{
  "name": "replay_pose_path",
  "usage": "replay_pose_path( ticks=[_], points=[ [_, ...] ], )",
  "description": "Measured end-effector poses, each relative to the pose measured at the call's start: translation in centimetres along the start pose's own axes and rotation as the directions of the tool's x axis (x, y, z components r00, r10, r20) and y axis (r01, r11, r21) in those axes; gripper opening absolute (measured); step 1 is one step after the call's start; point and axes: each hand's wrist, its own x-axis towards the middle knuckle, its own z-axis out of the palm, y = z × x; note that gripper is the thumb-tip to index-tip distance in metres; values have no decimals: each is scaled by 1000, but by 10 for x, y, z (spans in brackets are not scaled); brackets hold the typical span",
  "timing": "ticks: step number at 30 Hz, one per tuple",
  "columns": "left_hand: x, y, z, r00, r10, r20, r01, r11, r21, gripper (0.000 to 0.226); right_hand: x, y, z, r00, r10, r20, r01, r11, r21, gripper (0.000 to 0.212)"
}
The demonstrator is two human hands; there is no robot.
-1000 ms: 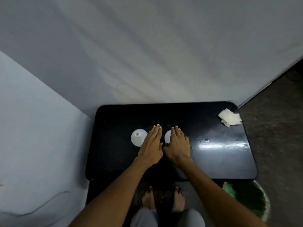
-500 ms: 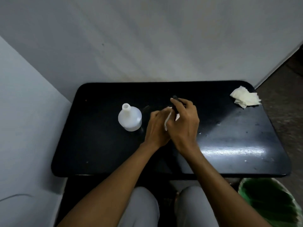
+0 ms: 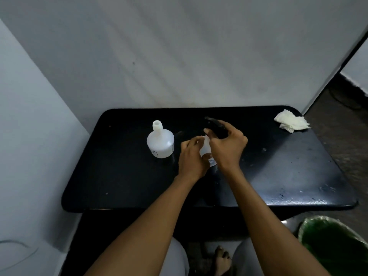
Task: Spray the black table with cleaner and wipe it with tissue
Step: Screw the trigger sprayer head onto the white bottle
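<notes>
A small white spray bottle (image 3: pixel 206 150) stands near the middle of the black table (image 3: pixel 288 172). My left hand (image 3: pixel 192 158) wraps around its body from the left. My right hand (image 3: pixel 227 148) grips its black trigger head (image 3: pixel 217 127) from above. A second white bottle (image 3: pixel 160 143), with its neck uncapped, stands just to the left of my hands. A crumpled white tissue (image 3: pixel 291 123) lies at the table's far right corner, out of reach of both hands.
White walls close off the far side and the left. A green-lined bin (image 3: pixel 336 246) stands on the floor at the lower right. My knees and a bare foot (image 3: pixel 222 259) show below the table's near edge.
Both hands, flat on the table a second ago, have closed on the spray bottle. The right hand has shifted onto the black trigger head. The camera has tilted up slightly.
</notes>
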Motion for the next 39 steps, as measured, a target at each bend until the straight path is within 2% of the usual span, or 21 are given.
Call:
replay_pose_path(
  ticks=[7, 11, 16, 18, 20, 23, 26, 29, 34, 36, 39],
  points=[
    [-1, 2, -1, 998, -58, 23, 59, 995, -74, 54, 0, 22, 4, 996, -87, 7, 86, 994, 71, 35],
    [4, 1, -4, 997, -38, 62, 40, 999, -30, 54, 7, 25, 5, 996, -60, 64, 55, 995, 88, 30],
    [10, -3, -3, 994, -64, 92, 63, 998, 15, 58, 30, 27, -14, 945, 25, 327, -103, 969, 223, 35],
    [9, -6, -2, 992, -76, 96, 76, 997, 1, 59, 36, 27, -18, 929, 55, 366, -156, 955, 253, 30],
    [7, -6, -1, 994, -65, 87, 66, 998, -4, 56, 33, 28, -17, 934, 72, 349, -153, 966, 208, 27],
    [6, -8, -3, 998, -7, 63, 7, 1000, 6, 49, 18, 29, -3, 964, 60, 258, -86, 992, 89, 39],
    [5, -3, -6, 998, -19, 58, 20, 1000, -10, 55, 22, 25, 0, 982, 53, 183, -61, 997, 40, 38],
    [6, -1, -9, 998, -33, 62, 33, 999, 3, 54, 35, 19, -12, 958, 34, 283, -32, 999, -10, 30],
    [11, 2, -11, 997, -41, 72, 40, 999, 17, 54, 49, 15, -23, 879, 127, 460, -113, 992, -59, 48],
    [12, 3, -10, 995, -63, 81, 61, 998, 28, 53, 47, 13, -22, 899, 157, 409, -131, 987, -93, 66],
    [14, 4, -8, 992, -91, 90, 91, 996, 8, 54, 39, 10, -17, 965, 139, 223, -101, 980, -173, 80]
  ],
)
